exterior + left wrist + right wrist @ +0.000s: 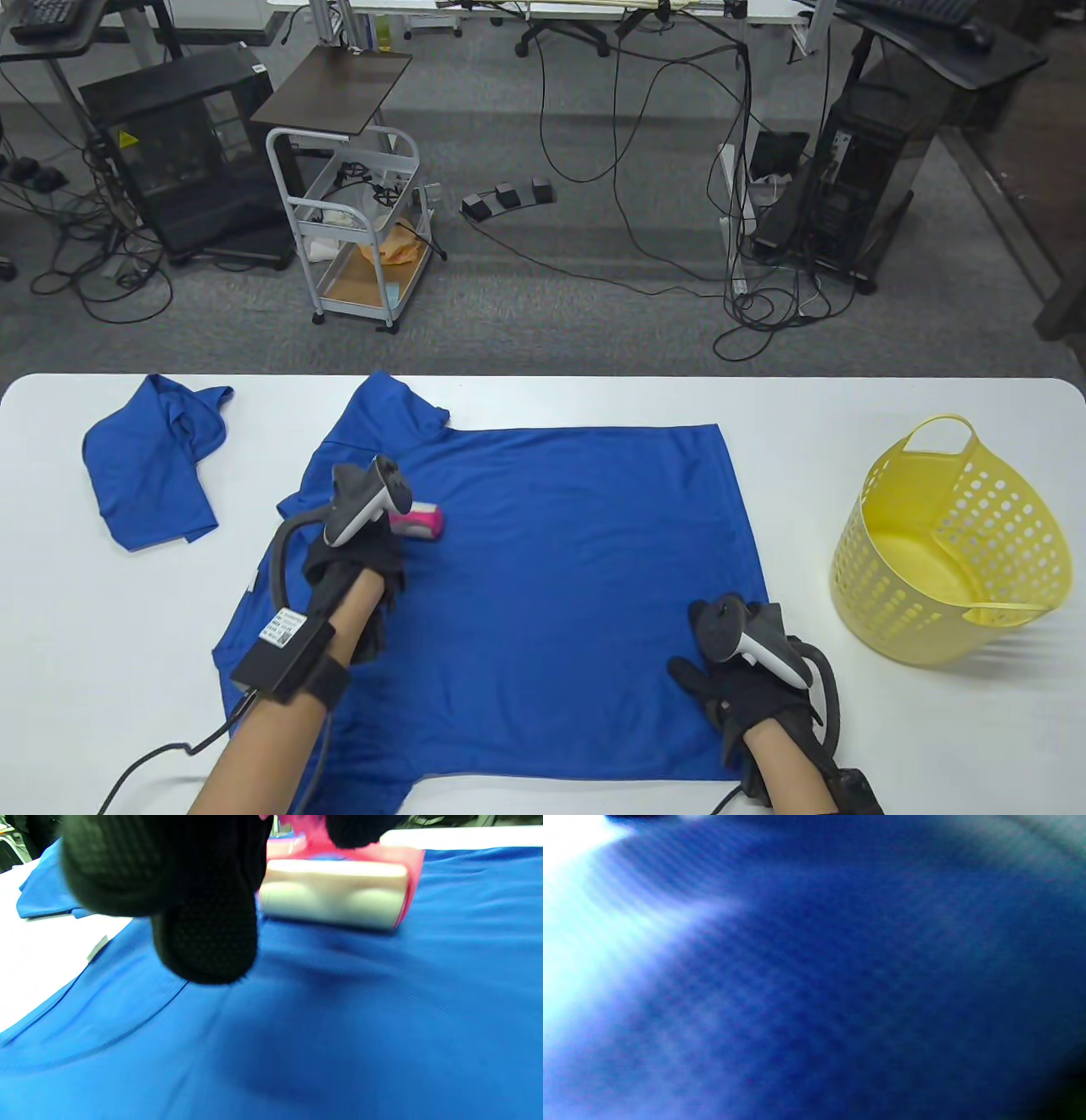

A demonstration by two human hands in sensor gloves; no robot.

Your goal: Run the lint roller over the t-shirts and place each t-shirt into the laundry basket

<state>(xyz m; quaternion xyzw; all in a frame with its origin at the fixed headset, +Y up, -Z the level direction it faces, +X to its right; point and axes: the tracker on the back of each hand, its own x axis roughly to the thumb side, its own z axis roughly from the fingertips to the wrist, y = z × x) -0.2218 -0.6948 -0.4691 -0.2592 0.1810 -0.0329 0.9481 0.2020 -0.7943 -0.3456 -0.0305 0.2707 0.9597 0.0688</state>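
While the left hand (356, 560) grips the lint roller (417, 521) on the spread t-shirt (560, 586), its drum lies crosswise; the flat right hand (747, 688) presses the shirt's corner nearest the laundry basket (950, 543).

- The right wrist view is a blur of blue t-shirt (814, 984) cloth.
- The left hand (356, 543) hides the lint roller (422, 521) handle.
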